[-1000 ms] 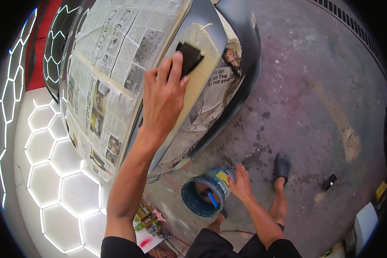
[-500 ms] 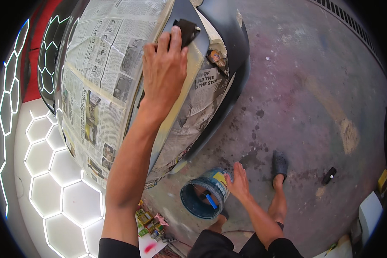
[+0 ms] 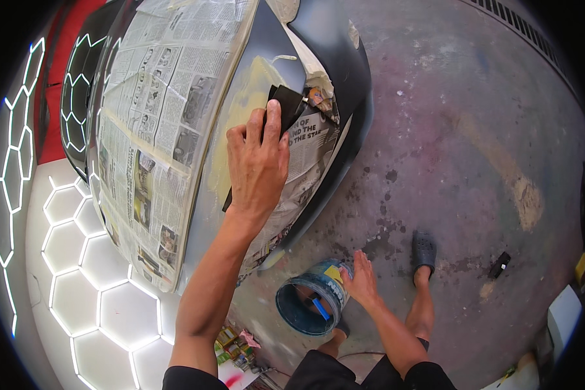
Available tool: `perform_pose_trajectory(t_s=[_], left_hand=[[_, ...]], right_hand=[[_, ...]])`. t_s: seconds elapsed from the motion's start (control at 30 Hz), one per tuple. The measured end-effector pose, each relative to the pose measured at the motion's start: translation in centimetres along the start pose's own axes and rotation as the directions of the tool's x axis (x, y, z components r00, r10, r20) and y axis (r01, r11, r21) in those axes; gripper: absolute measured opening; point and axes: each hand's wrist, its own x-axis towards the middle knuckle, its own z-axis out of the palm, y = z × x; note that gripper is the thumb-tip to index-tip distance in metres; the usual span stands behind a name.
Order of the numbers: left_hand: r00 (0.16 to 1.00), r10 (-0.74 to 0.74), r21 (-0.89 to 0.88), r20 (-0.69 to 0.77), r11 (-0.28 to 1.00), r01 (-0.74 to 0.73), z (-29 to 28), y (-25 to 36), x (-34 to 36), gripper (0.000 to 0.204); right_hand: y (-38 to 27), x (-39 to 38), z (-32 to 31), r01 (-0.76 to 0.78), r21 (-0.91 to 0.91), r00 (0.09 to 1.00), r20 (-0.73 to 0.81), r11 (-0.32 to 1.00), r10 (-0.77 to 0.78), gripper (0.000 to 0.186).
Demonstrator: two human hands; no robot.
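Observation:
My left hand (image 3: 259,159) is closed around a long black sanding block (image 3: 287,107). The block lies against a grey-primed car panel (image 3: 266,39), over a patch of yellow filler (image 3: 250,84). Newspaper masking (image 3: 159,97) covers the area left of the panel, and more masking paper (image 3: 305,146) sits to its right, inside the dark bumper edge (image 3: 364,78). My right hand (image 3: 362,281) holds nothing; its fingers are stretched out beside the rim of a bucket (image 3: 337,279). Inside the bucket is a blue object (image 3: 320,308), its kind unclear.
Wet spots mark the concrete floor (image 3: 429,169). A small black object (image 3: 499,265) lies right of my foot in a dark clog (image 3: 424,248). Small boxes (image 3: 237,348) sit at the lower left. Hexagonal lights reflect off a glossy white surface (image 3: 78,286). A floor grate (image 3: 520,23) runs along the upper right.
My left hand has drawn the sanding block toward me and slightly right along the panel, uncovering more of the yellow filler. My right hand has hardly moved.

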Motion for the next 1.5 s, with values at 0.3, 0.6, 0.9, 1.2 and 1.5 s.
perform_pose_trajectory(t_s=[0.3, 0.6, 0.9, 1.2, 1.5], left_hand=[[1.0, -0.011, 0.022, 0.002, 1.0, 0.011, 0.6, -0.6, 2.2, 0.055], [1.0, 0.007, 0.02, -0.023, 1.0, -0.007, 0.4, -1.1, 1.3, 0.053], [1.0, -0.001, -0.001, -0.006, 1.0, 0.001, 0.3, -0.9, 1.1, 0.055], [0.999, 0.001, 0.008, -0.045, 1.0, -0.001, 0.1, -0.6, 1.4, 0.055], [1.0, -0.01, -0.007, 0.018, 1.0, 0.01, -1.7, -1.8, -0.7, 0.06]], right_hand=[[0.6, 0.0, 0.2, 0.022, 0.022, 0.999, -0.031, 1.0, -0.021, 0.074], [0.0, 0.4, -0.4, -0.01, 0.015, 1.0, -0.005, 1.0, 0.01, 0.077], [-0.2, 0.4, 0.1, 0.01, 0.023, 1.0, -0.008, 1.0, -0.01, 0.075], [-0.4, 0.4, -0.2, 0.012, 0.029, 1.0, -0.019, 0.999, -0.011, 0.075], [-0.1, -0.2, 0.3, 0.004, 0.029, 1.0, 0.017, 1.0, -0.005, 0.079]])
